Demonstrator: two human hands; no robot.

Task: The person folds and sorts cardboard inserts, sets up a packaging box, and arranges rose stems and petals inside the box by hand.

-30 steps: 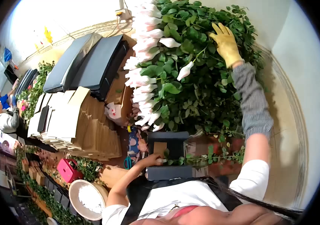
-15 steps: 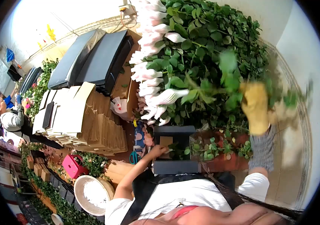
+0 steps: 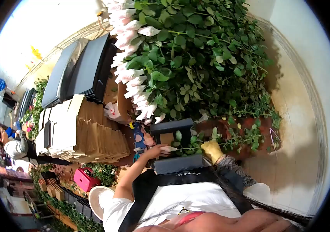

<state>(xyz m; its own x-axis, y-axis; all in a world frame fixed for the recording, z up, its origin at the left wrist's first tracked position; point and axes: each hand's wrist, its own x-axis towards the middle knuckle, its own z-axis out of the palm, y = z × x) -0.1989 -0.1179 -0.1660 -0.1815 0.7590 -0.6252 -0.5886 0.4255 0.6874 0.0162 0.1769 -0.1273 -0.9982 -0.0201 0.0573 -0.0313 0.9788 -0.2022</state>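
A rose with its bud in a white net sleeve (image 3: 168, 149) lies across a dark trough (image 3: 178, 164), its leafy stem running right. My bare left hand (image 3: 156, 151) is at the bud end, fingers closed about the netted bud, partly hidden. My right hand (image 3: 211, 150), in a yellow glove, is closed around the leafy stem at the trough's right side. Inside the trough a brown cardboard piece (image 3: 167, 138) shows. Just beyond the trough rises a big pile of leafy rose stems (image 3: 199, 65), their net-covered buds (image 3: 128, 75) all facing left.
Left of the pile stand stacks of brown cardboard sheets (image 3: 95, 127) and dark grey boards (image 3: 85, 65). Scissors with blue handles (image 3: 136, 157), a pink stool (image 3: 86, 179) and a white basin (image 3: 97, 199) are at lower left. A co-worker (image 3: 14, 143) stands farther left.
My right hand has come down and left from the pile's right side to the trough, bringing a netted rose. My left hand now meets its bud. The camera view has shifted.
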